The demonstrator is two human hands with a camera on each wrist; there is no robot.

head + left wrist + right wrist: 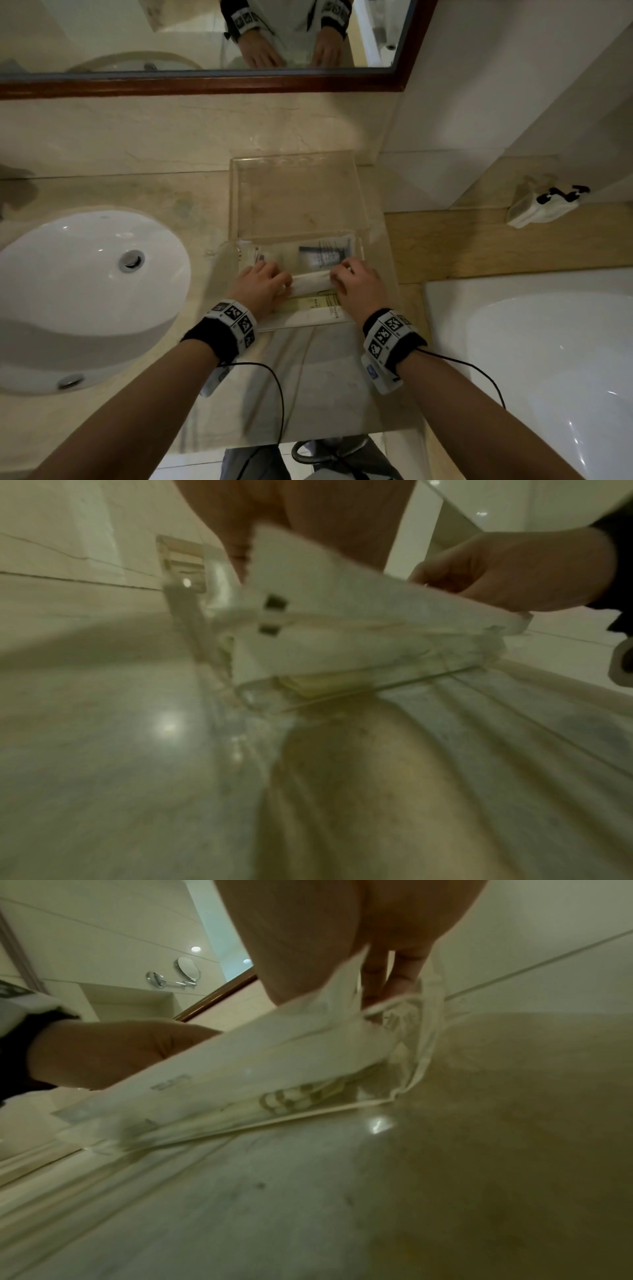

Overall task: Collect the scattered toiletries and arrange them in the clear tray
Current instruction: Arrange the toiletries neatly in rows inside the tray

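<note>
Packets fill the near end of the clear tray point(359, 192); its far half is bare. Left hand point(262, 286) and right hand point(359, 286) each pinch an end of a white sachet point(311, 282) above them, probably among the last to place.

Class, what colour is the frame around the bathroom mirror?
The wooden mirror frame is dark reddish brown, seen best in the head view.

A white packet point(310, 282) is gripped between both hands; beyond the fingers a dark-printed sachet point(323, 257) is seen, and nearer the wrists a pale yellow one point(318, 301).
</note>
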